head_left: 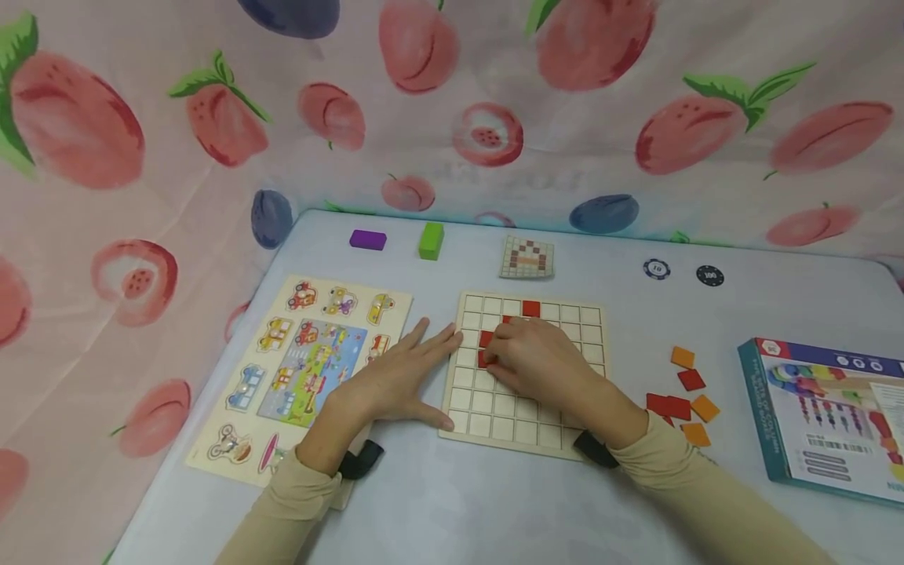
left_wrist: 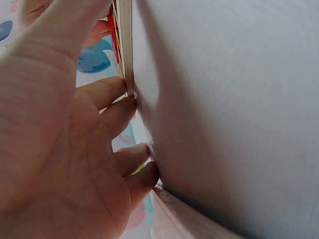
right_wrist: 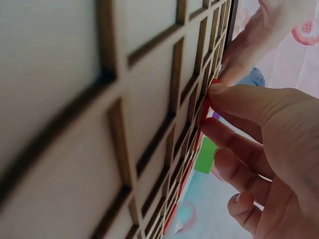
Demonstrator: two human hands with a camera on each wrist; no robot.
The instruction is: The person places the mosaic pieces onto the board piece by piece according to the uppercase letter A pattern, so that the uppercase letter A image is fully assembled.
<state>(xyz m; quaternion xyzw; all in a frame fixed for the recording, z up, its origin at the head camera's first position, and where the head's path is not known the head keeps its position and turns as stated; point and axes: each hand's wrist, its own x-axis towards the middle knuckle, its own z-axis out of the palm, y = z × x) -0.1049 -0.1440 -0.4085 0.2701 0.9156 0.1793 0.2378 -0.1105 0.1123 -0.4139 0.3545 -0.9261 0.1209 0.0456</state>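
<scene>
A wooden grid board (head_left: pixel 480 424) lies in front of me, with several red square tiles in its cells; one red tile (head_left: pixel 531 308) sits in the top row. My right hand (head_left: pixel 537 357) is over the board's left half, thumb and forefinger pinching a red tile (right_wrist: pixel 205 107) at a cell. The other fingers of that hand are loosely bent and touch nothing visible in the right wrist view. With fingers spread, my left hand (head_left: pixel 395 380) rests along the board's left edge, the fingertips and thumb at its side. My right hand hides some cells and tiles.
Left of the board lies a wooden vehicle puzzle (head_left: pixel 311 377). Loose orange tiles (head_left: pixel 682 357) and red tiles (head_left: pixel 667 406) lie on the right, before a box (head_left: pixel 819 424). Behind stand a pattern card (head_left: pixel 526 257), a green block (head_left: pixel 431 241), a purple block (head_left: pixel 368 240) and two chips (head_left: pixel 657 269).
</scene>
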